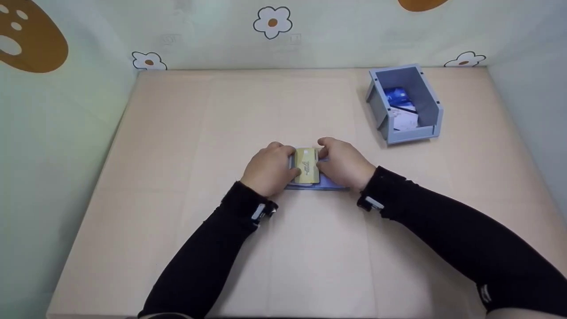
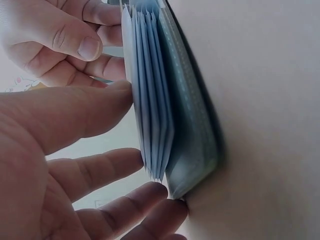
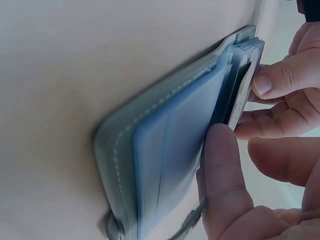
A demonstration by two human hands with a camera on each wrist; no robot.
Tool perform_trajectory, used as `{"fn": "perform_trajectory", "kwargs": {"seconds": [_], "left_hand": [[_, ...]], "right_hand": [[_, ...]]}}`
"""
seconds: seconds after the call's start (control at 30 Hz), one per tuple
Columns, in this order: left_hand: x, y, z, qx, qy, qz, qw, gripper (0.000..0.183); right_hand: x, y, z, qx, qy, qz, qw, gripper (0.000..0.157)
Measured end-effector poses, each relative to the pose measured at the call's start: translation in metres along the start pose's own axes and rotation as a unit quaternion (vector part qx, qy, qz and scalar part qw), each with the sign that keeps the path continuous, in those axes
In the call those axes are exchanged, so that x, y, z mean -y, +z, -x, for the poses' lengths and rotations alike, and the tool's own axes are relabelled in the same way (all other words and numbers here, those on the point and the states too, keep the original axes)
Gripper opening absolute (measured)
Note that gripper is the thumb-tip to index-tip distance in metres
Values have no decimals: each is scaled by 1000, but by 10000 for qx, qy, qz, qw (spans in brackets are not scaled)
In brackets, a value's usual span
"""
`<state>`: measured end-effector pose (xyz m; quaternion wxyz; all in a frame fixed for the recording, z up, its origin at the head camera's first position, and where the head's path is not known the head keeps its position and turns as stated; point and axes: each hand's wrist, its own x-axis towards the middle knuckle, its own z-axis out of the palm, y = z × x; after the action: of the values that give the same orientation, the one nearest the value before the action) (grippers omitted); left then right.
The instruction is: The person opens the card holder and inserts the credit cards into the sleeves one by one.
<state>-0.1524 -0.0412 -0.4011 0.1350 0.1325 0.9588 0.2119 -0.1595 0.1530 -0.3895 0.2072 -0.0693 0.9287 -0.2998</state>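
In the head view an open blue-grey card wallet [image 1: 330, 182] lies mid-table with a gold bank card [image 1: 305, 164] on top. Its stack of clear sleeves [image 2: 152, 95] stands up in thin layers in the left wrist view. My left hand [image 1: 269, 170] holds the stack by its left edge, thumb and fingertips against the sleeves. At the other side is my right hand [image 1: 347, 164]; one fingertip [image 3: 221, 137] touches the edge of the stack while the thumb stays apart from it. A stitched flap [image 3: 120, 145] lies on the table side, with a snap strap [image 3: 190, 222] below.
A grey bin [image 1: 382, 106] stands at the back right, beyond my right hand. Inside are a blue card [image 1: 397, 95] and a whitish card-like item [image 1: 404, 120]. Patterned walls [image 1: 212, 40] enclose the beige table [image 1: 212, 110] at the back and sides.
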Motion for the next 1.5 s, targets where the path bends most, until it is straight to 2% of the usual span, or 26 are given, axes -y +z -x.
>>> {"fn": "perform_trajectory", "kwargs": {"seconds": [0.53, 0.73, 0.87, 1.03, 1.2, 1.37, 1.5], "left_hand": [[0, -1, -1, 83, 81, -67, 9999, 53], [1, -1, -1, 51, 69, -39, 10000, 53], [1, -1, -1, 10, 74, -26, 10000, 53], [0, -1, -1, -23, 32, -10, 10000, 53], [1, -1, 0, -76, -61, 90, 9999, 54], [1, 0, 1, -172, -66, 144, 9997, 54], [0, 0, 2, -237, -59, 159, 9996, 53]], "right_hand": [[4, 7, 2, 81, -252, -66, 9996, 60], [5, 5, 5, 82, -362, -32, 9993, 60], [5, -1, 8, -62, -455, -59, 9989, 55], [4, -31, 16, -416, -543, -341, 9971, 40], [-2, -76, 25, -1117, -397, -662, 9907, 28], [-20, -115, 26, -1914, -175, -316, 9808, 27], [-42, -137, 20, -2039, 239, 81, 9787, 33]]}}
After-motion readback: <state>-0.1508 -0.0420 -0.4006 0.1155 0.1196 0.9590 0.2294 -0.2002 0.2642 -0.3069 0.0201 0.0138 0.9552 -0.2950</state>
